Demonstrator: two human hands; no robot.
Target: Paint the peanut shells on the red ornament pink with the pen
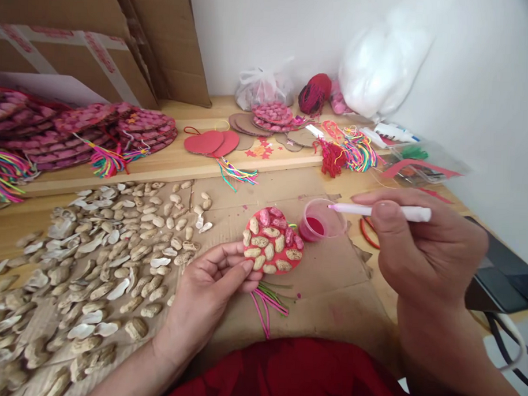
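My left hand [215, 277] grips the lower left edge of a red heart-shaped piece [273, 241] between thumb and fingers. Peanut shells cover its face; those along the top and right are dyed pink, the others are plain tan. Pink and green cords [269, 302] hang below it. In my right hand [418, 244] is a slim white pen-like brush [376, 210], pinched between thumb and fingers. Its pink tip points left, over the rim of a clear plastic cup [332, 215]. Deep pink liquid [312, 225] lies in the cup, just right of the heart.
Many peanut shells [127, 257] spread over the cardboard [330, 298] at left. Along the raised board behind lie stacked pink peanut pieces [88, 131], red hearts [211, 143] and tassels [358, 149]. A clear box [425, 166] and a dark phone [498, 298] are at right.
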